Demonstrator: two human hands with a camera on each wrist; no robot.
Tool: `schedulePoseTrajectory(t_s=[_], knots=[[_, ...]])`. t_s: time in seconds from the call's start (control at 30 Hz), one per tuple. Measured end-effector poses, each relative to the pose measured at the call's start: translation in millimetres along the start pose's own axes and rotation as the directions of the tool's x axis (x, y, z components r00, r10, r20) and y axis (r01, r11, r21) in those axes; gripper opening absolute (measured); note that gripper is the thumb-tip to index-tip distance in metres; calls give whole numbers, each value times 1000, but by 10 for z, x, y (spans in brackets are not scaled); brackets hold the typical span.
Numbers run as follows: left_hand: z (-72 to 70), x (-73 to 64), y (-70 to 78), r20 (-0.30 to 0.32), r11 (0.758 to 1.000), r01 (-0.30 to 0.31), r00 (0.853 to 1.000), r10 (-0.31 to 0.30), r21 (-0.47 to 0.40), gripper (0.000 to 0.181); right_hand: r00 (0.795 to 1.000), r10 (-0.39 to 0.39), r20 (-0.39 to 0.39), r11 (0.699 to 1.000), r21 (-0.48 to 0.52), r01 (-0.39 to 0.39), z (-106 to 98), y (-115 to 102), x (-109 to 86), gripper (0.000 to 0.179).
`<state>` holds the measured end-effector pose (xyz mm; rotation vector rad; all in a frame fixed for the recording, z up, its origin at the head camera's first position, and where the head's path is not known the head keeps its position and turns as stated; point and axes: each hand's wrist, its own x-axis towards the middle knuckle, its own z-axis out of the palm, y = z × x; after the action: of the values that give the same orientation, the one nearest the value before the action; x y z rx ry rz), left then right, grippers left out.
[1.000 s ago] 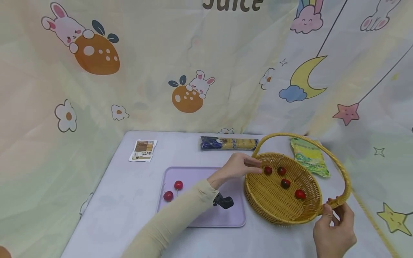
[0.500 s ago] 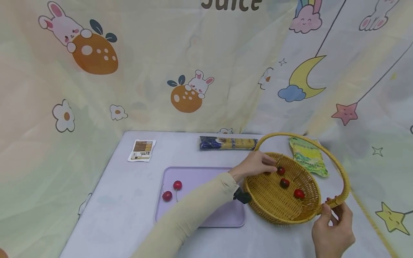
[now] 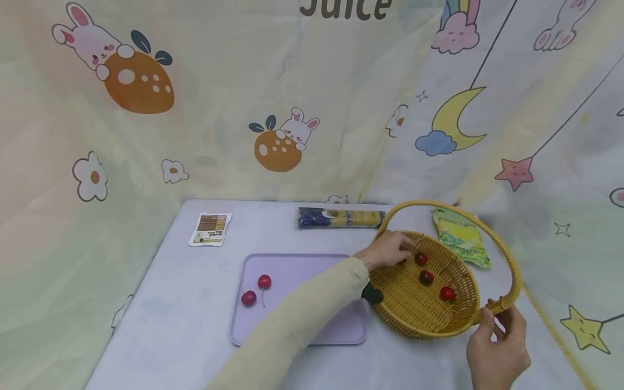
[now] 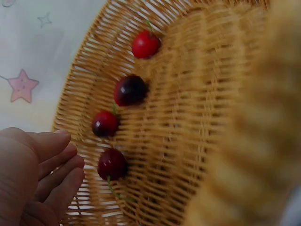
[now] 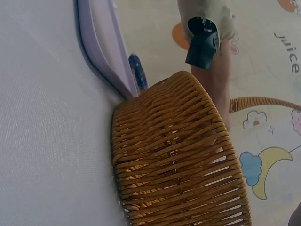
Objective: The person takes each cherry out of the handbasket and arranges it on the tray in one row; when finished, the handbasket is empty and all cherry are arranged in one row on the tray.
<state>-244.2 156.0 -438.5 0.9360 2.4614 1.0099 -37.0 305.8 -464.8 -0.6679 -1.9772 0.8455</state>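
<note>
A round wicker basket (image 3: pixel 414 309) with an arched handle stands at the right of the table, and several dark red cherries (image 3: pixel 447 293) lie inside it. My left hand (image 3: pixel 389 250) reaches over its left rim, the fingers loosely bent. In the left wrist view, those fingertips (image 4: pixel 75 162) are close beside one cherry (image 4: pixel 112 164) with nothing between them; the head view has that cherry hidden behind the hand. My right hand (image 3: pixel 498 346) grips the basket at the near right, thumb and fingers where the handle (image 3: pixel 512 290) meets the rim.
Left of the basket lies a lilac tray (image 3: pixel 292 262) with two stemmed cherries (image 3: pixel 264 281), partly under my left sleeve (image 3: pixel 302 314). Along the back are a white sachet (image 3: pixel 209 229), a long blue-and-yellow packet (image 3: pixel 341 218) and a green-yellow bag (image 3: pixel 460 235) behind the basket.
My left hand has moved right from the basket's left rim to over its inside, covering one cherry in the head view. The right hand keeps its grip on the basket.
</note>
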Motion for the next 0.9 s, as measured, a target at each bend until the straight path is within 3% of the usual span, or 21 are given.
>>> schedulePoseTrajectory(t_s=[0.17, 0.5, 0.67, 0.9], knots=[[12, 47, -23, 38, 999, -4, 999, 3, 34, 36, 1000, -3, 2, 1000, -2, 3, -14, -7, -3, 38], [8, 123, -29, 58, 998, 57, 997, -55, -21, 36, 1000, -10, 2, 1000, 16, 10, -18, 7, 1, 39], [31, 137, -31, 66, 994, 71, 995, -77, 82, 40, 1000, -12, 11, 1000, 12, 12, -16, 7, 1, 39], [45, 151, -29, 96, 973, 37, 993, -61, 230, 38, 999, -37, 20, 999, 14, 37, -29, 15, 10, 40]])
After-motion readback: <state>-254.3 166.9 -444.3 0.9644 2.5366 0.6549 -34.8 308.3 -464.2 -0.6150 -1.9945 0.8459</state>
